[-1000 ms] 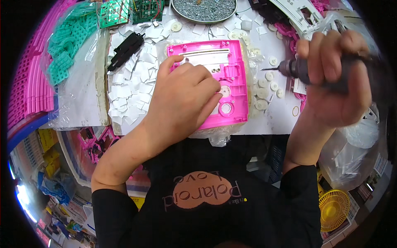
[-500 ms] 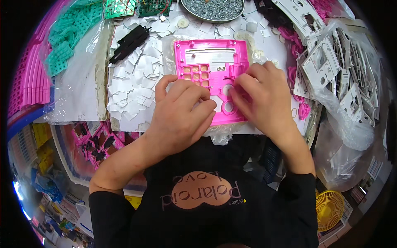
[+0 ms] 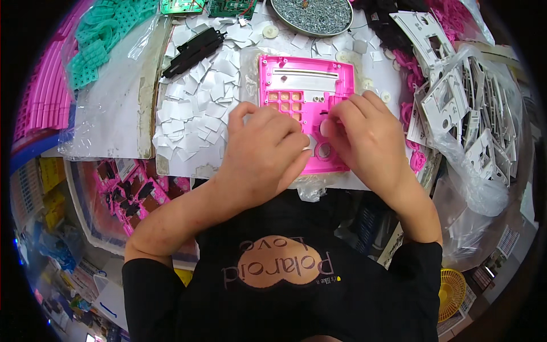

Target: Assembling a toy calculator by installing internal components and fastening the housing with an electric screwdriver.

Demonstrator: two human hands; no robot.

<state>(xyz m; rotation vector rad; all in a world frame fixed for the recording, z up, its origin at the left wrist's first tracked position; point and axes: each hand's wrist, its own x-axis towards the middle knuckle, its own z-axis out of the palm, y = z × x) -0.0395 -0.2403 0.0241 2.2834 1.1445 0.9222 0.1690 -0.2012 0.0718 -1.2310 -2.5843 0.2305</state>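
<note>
A pink plastic casing point(image 3: 310, 118) with a grid of square openings lies open side up in front of me. Over its lower left part, my left hand point(image 3: 263, 149) is closed, thumb and fingertips together by a white patch; whatever they hold is hidden. My right hand point(image 3: 369, 141) reaches over the right side, fingers bent into a pinch beside a pale disc-shaped spot point(image 3: 325, 127) and a pink ring point(image 3: 325, 150). I cannot make out what is between those fingertips.
White paper pieces point(image 3: 196, 108) lie left of the casing, with a black plastic part point(image 3: 194, 52) above them. A round tray point(image 3: 273, 7) of small metal screws is at the back. White plastic panels point(image 3: 450, 105) stack at right; a bin of pink parts point(image 3: 134, 196) sits lower left.
The view has shifted, so casing and table appear farther right. Both hands stay over the same parts of the casing, with the right fingers bent a little differently.
</note>
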